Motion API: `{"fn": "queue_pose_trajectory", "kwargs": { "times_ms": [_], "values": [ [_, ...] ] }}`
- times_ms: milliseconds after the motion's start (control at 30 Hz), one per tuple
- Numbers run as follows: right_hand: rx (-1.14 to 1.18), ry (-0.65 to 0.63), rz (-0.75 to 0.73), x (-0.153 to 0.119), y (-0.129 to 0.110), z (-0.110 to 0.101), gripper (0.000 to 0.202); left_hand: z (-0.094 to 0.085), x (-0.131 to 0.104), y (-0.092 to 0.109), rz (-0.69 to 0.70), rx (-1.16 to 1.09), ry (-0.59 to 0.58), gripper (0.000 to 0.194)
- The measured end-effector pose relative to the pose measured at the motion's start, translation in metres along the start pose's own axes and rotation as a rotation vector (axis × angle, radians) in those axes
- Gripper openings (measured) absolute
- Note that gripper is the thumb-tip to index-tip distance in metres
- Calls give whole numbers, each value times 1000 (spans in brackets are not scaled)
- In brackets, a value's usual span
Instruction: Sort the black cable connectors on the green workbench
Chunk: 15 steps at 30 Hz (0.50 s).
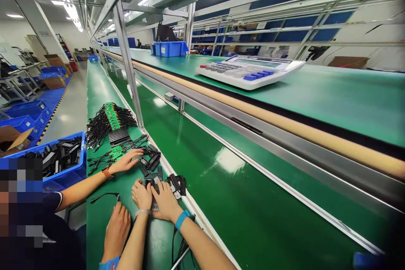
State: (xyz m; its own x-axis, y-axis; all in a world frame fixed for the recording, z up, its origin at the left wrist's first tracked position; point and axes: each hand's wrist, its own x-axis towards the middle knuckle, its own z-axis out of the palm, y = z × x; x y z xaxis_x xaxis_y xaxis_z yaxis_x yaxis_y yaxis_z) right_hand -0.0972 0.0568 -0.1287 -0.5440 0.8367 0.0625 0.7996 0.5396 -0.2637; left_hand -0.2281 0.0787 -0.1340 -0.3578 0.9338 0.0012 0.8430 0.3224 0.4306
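Hands meet on a small black part lying on the green bench: left hand and right hand both curled over it, fingers pressing down. More black parts sit just beside. A co-worker's hand lies flat near green circuit boards.

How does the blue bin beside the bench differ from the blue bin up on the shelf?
The near bin sits low, left of the bench, and is filled with black parts; the far bin stands on the green shelf, its contents hidden. The near bin looks larger, though only because it is closer. A co-worker's arm reaches past the near bin; nothing is near the far one. Both are blue plastic.
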Motion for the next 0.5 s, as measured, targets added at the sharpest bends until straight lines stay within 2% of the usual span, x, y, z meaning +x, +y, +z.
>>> {"fn": "queue_pose_trajectory", "kwargs": {
  "times_ms": [67, 133, 267, 400, 500],
  "values": [
    [41, 16, 19, -6, -2, 2, 97, 1, 4, 5, -19, -37, -5, 42],
    [92, 32, 28, -12, -5, 3, 86, -1, 4, 3, 4, -81, -44, 43],
    [204, 71, 57, -18, -11, 5, 62, -8, -4, -8, 57, -201, -88, 18],
    [380, 139, 139, -16, -14, 5, 52, -11, -8, -11, 15, -368, -74, 21],
    [577, 260, 242, -16, -13, -2, 50, -17, -8, -8, -30, -485, -49, 21]
  ]
}}
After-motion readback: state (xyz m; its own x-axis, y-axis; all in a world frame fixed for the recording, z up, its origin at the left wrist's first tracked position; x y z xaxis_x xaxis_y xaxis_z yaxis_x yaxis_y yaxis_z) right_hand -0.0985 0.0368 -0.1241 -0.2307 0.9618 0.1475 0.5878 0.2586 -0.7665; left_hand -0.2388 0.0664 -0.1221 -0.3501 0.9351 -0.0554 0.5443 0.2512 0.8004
